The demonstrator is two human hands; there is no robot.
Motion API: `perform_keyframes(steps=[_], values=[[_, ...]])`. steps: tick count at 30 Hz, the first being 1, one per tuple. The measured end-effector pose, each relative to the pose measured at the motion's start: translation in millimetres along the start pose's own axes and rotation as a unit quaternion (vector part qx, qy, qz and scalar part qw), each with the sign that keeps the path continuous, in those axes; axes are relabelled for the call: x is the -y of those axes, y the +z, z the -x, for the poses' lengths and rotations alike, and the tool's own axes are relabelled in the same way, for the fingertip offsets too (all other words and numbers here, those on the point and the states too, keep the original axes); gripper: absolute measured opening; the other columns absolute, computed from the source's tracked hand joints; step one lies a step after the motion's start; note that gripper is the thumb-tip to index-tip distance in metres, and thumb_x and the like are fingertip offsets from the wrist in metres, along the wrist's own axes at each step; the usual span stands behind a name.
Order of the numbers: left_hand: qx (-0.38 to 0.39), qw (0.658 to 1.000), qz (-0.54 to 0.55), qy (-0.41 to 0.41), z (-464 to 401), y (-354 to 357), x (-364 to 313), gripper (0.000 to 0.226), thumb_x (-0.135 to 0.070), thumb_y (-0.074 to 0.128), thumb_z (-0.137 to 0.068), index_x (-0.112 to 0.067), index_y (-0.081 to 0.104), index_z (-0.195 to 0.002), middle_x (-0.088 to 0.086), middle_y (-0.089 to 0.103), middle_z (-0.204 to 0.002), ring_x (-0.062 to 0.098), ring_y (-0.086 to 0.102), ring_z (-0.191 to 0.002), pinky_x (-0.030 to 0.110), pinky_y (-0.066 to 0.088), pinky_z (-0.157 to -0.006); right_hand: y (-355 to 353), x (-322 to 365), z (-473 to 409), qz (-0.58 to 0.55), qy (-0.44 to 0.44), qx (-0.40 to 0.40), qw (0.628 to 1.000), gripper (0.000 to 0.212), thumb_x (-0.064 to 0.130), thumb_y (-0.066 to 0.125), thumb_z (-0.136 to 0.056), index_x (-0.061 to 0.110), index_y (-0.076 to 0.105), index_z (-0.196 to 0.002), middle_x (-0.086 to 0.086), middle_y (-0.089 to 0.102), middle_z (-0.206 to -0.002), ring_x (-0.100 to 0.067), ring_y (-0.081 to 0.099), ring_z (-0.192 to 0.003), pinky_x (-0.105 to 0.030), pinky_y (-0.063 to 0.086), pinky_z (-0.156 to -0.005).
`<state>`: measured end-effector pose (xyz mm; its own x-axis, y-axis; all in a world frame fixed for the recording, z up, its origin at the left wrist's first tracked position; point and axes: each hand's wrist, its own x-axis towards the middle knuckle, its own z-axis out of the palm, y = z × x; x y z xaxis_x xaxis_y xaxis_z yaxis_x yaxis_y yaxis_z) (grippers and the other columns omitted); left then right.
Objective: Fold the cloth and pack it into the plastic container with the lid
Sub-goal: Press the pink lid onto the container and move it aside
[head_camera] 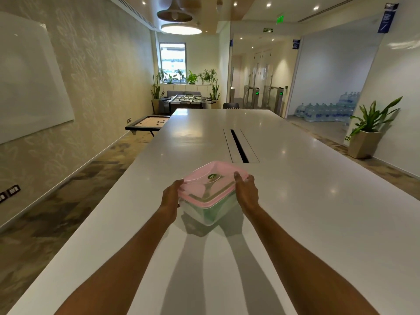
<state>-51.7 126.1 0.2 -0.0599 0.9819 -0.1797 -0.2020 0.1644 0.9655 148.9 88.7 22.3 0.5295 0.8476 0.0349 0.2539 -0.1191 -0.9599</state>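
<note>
Two hands clamp one container over the white table [295, 201]. The plastic container [210, 208], greenish cloth [214, 209] showing through its clear wall, sits near the table's middle, at 12 o'clock from the person. To seal well, press evenly round the pink lid [212, 183]. The left hand [171, 196] grips at 9 o'clock, the right hand [246, 189] at 3 o'clock, thumb on the lid.

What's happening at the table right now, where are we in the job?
A person holds a clear plastic container with both hands, the left hand and right hand gripping its sides over the white table. The pink lid is on, and something green, likely the cloth, shows inside.
</note>
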Motion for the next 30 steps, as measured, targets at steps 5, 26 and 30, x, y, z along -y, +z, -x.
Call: perform_keyframes(steps=[5,26,30], values=[[-0.023,0.999,0.015,0.018,-15,6,2,0.017,-0.028,0.054,-0.088,-0.014,0.063,-0.086,0.007,0.058,-0.083,0.021,0.053,-0.074,0.029,0.041,-0.061,31,-8,-37,-0.05,0.022,0.037,0.998,0.055,0.052,0.038,-0.094,0.012,0.046,-0.131,-0.013,0.057,-0.126,-0.033,0.054,-0.113,-0.045,0.043,-0.099],[-0.069,0.992,0.076,0.079,-33,18,54,0.039,-0.024,0.053,-0.091,-0.021,0.054,-0.13,0.01,0.062,-0.119,0.03,0.058,-0.109,0.045,0.051,-0.091,90,-36,-118,-0.146,0.073,0.212,0.964,0.039,0.037,0.039,-0.097,0.009,0.063,-0.109,-0.017,0.066,-0.103,-0.031,0.062,-0.092,-0.048,0.049,-0.092],[-0.076,0.992,0.057,0.088,-32,19,58,0.04,-0.024,0.053,-0.091,-0.02,0.053,-0.131,0.009,0.062,-0.121,0.028,0.057,-0.111,0.043,0.051,-0.093,90,-42,-117,-0.167,0.084,0.227,0.956,0.034,0.036,0.039,-0.097,0.014,0.066,-0.094,-0.011,0.067,-0.091,-0.027,0.062,-0.081,-0.04,0.052,-0.077]])
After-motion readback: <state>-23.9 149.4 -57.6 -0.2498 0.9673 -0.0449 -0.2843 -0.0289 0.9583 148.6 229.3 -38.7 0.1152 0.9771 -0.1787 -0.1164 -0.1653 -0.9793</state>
